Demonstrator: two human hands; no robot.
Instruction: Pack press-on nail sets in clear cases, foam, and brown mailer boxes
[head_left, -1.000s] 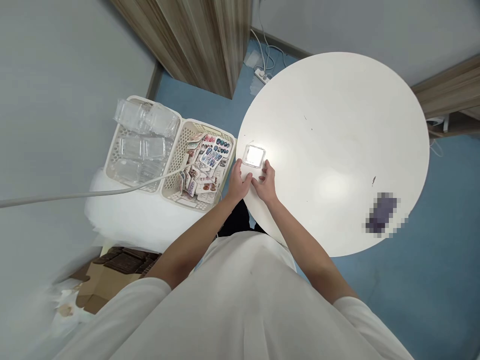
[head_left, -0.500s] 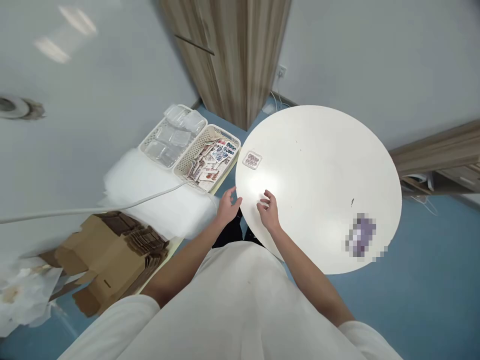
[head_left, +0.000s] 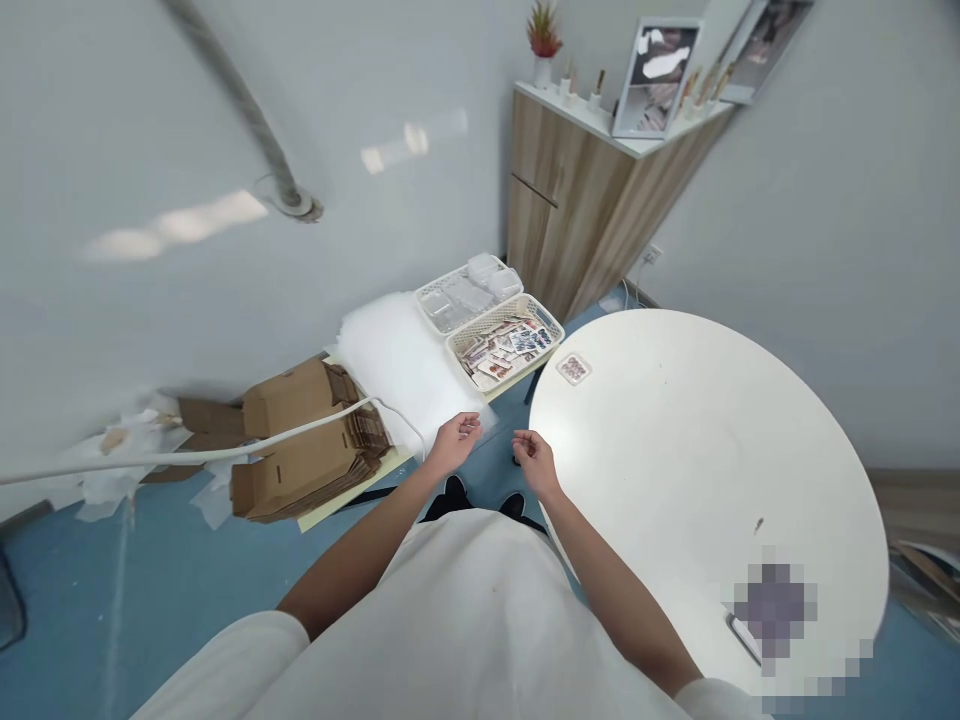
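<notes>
My left hand hangs in the air by the near edge of a stack of white sheets. Its fingers are loosely bent and apart, with nothing in them. Beside the left rim of the round white table, my right hand is also bare, its fingers half curled. On that table, near its left rim, lies a small clear tray with several dark pieces in it. A white basket full of printed cards stands beyond the hands. Behind it, another basket holds clear plastic boxes.
Folded brown cardboard boxes are stacked at the left, under a white cable. A wooden cabinet stands in the corner. A blurred purple item lies on the table's near right part.
The view has swung left and up, so the cabinet top and more of the left side now show. Both hands hover, still holding nothing, and their fingers have curled a little more.
</notes>
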